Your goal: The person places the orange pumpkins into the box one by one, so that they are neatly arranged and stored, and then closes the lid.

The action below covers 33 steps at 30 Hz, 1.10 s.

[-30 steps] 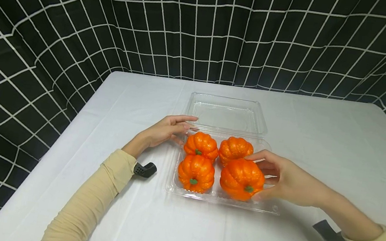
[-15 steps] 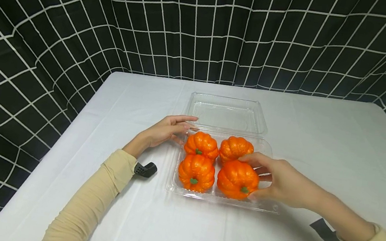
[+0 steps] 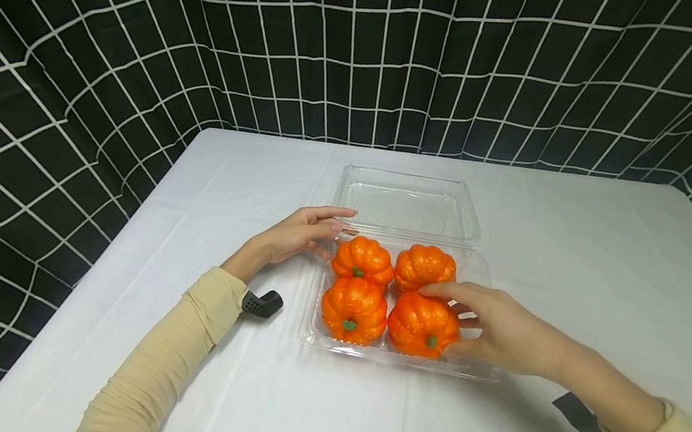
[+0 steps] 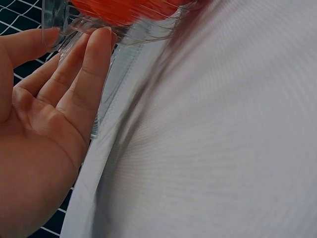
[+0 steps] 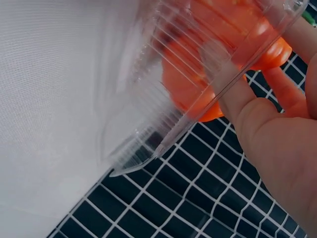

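A clear plastic clamshell container [image 3: 340,349] lies with its lid laid back, holding small orange pumpkins in two rows. My right hand [image 3: 505,331] grips the front right pumpkin [image 3: 420,326] from its right side, fingers over the back and thumb low near the green stem. Some of those fingers show through the container wall in the right wrist view. My left hand [image 3: 300,234] pinches the container's left rim near the hinge, thumb and fingers on either side of it. Beside it sit the back left pumpkin [image 3: 363,257], the front left pumpkin [image 3: 354,309] and the back right pumpkin [image 3: 424,265].
The open lid [image 3: 406,212] lies flat behind the container on the white-covered table [image 3: 589,235]. A black curtain [image 3: 408,55] with a white grid surrounds the table at the back and sides. Black camera mounts [image 3: 263,304] are worn at both wrists.
My right hand has moved slightly left and down, lowering the front right pumpkin into the container's front right corner. The left hand has stayed at the rim.
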{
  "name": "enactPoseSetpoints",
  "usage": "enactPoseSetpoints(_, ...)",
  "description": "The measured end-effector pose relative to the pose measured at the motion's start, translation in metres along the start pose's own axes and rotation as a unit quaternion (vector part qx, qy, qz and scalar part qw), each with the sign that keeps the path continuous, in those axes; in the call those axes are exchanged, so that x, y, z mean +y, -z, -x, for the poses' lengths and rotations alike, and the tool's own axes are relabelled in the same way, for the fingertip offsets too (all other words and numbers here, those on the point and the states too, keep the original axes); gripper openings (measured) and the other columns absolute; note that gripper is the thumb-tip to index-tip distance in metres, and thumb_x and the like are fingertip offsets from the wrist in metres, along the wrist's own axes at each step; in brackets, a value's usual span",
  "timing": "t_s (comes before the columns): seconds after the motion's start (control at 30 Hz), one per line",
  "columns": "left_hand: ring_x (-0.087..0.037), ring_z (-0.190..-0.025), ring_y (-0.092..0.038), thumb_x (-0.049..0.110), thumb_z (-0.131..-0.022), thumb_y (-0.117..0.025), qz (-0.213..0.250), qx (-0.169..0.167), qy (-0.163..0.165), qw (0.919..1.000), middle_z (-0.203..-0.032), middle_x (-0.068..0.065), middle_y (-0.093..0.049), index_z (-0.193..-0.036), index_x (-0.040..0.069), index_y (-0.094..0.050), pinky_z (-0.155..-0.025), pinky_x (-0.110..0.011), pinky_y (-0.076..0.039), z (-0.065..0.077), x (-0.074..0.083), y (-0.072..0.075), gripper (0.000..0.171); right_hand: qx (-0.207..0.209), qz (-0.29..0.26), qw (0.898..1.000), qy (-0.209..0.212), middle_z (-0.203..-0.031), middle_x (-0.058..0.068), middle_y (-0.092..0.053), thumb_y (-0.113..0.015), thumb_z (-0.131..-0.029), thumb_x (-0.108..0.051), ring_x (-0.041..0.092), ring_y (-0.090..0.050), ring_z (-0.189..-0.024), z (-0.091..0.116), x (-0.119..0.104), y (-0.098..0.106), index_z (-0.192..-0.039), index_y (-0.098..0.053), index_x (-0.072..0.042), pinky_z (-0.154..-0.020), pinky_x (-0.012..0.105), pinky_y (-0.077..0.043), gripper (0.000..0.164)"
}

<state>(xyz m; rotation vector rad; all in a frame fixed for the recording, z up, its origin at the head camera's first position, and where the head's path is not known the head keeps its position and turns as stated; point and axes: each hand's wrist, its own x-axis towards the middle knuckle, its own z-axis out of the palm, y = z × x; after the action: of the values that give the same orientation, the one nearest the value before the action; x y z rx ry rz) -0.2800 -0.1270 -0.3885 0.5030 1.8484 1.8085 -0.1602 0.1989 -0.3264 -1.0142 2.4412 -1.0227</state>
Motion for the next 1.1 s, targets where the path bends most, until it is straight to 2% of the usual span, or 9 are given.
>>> enactPoseSetpoints(0.17, -0.028, -0.113, -0.055, 0.011, -0.099, -0.048, -0.003, -0.003, -0.006, 1.0, -0.135, -0.02, -0.051, -0.144, 0.0, -0.037, -0.073, -0.033, -0.054, 0.001, -0.001, 0.0, 0.047, -0.011, -0.025, 1.0, 0.001, -0.129, 0.012, -0.052, -0.08, -0.076, -0.007, 0.031, -0.055, -0.108, 0.001, 0.001, 0.003, -0.134, -0.049, -0.007, -0.081, 0.037, -0.054, 0.065)
enactPoseSetpoints(0.33, -0.027, -0.112, -0.056, 0.011, -0.1, -0.048, -0.002, -0.001, -0.003, 1.0, -0.135, -0.019, -0.051, -0.144, 0.0, -0.038, -0.072, -0.032, -0.054, 0.001, -0.004, 0.001, 0.047, -0.016, -0.024, 0.999, -0.015, -0.13, 0.013, -0.053, -0.079, -0.079, -0.017, 0.033, -0.055, -0.109, 0.001, 0.0, 0.015, -0.135, -0.048, -0.004, -0.081, 0.037, -0.054, 0.065)
enactPoseSetpoints(0.43, -0.027, -0.111, -0.056, 0.01, -0.099, -0.048, 0.0, 0.001, -0.004, 1.0, -0.135, -0.019, -0.051, -0.144, 0.0, -0.038, -0.072, -0.032, -0.054, 0.001, -0.002, 0.001, 0.047, 0.015, -0.022, 0.999, -0.044, -0.123, 0.008, -0.059, -0.075, -0.083, -0.021, 0.029, -0.056, -0.106, 0.0, 0.001, 0.025, -0.13, -0.054, -0.006, -0.08, 0.034, -0.054, 0.054)
enactPoseSetpoints(0.53, -0.027, -0.111, -0.056, 0.009, -0.099, -0.048, 0.001, 0.002, -0.005, 1.0, -0.135, -0.02, -0.051, -0.144, 0.0, -0.037, -0.072, -0.033, -0.054, 0.001, -0.001, 0.001, 0.047, 0.058, -0.054, 0.992, -0.095, -0.118, 0.009, -0.061, -0.069, -0.09, -0.023, 0.029, -0.058, -0.103, -0.002, 0.005, 0.033, -0.128, -0.056, -0.005, -0.077, 0.034, -0.054, 0.045)
enactPoseSetpoints(0.7, -0.025, -0.107, -0.057, 0.008, -0.098, -0.049, 0.009, -0.001, 0.001, 1.0, -0.133, -0.02, -0.052, -0.145, 0.002, -0.035, -0.073, -0.034, -0.054, 0.0, 0.001, 0.002, 0.049, 0.122, -0.14, 0.964, -0.191, -0.126, 0.022, -0.051, -0.055, -0.098, -0.029, 0.033, -0.057, -0.104, -0.008, 0.02, 0.046, -0.135, -0.045, 0.001, -0.076, 0.034, -0.055, 0.048)
enactPoseSetpoints(0.87, -0.027, -0.108, -0.058, 0.006, -0.097, -0.05, 0.022, 0.004, 0.005, 0.9997, -0.132, -0.022, -0.053, -0.147, 0.005, -0.032, -0.073, -0.037, -0.055, 0.001, 0.001, 0.003, 0.053, 0.161, -0.208, 0.933, -0.247, -0.133, 0.025, -0.04, -0.052, -0.097, -0.041, 0.033, -0.052, -0.111, -0.016, 0.043, 0.056, -0.144, -0.032, 0.001, -0.08, 0.03, -0.054, 0.065)
enactPoseSetpoints(1.0, -0.03, -0.108, -0.059, 0.006, -0.097, -0.05, 0.027, 0.029, 0.01, 0.9992, -0.129, -0.024, -0.054, -0.15, 0.012, -0.026, -0.074, -0.04, -0.055, 0.001, 0.001, 0.005, 0.059, 0.165, -0.278, 0.906, -0.273, -0.142, 0.025, -0.028, -0.051, -0.097, -0.043, 0.034, -0.045, -0.117, -0.021, 0.062, 0.063, -0.15, -0.017, -0.002, -0.083, 0.027, -0.052, 0.075)
enactPoseSetpoints(1.1, -0.029, -0.106, -0.061, 0.01, -0.098, -0.051, 0.045, 0.046, 0.028, 0.9975, -0.128, -0.022, -0.056, -0.152, 0.018, -0.017, -0.076, -0.039, -0.055, 0.001, 0.002, 0.006, 0.065, 0.151, -0.334, 0.885, -0.286, -0.143, 0.021, -0.025, -0.049, -0.098, -0.041, 0.029, -0.046, -0.115, -0.025, 0.074, 0.067, -0.152, -0.005, -0.004, -0.085, 0.027, -0.051, 0.078)
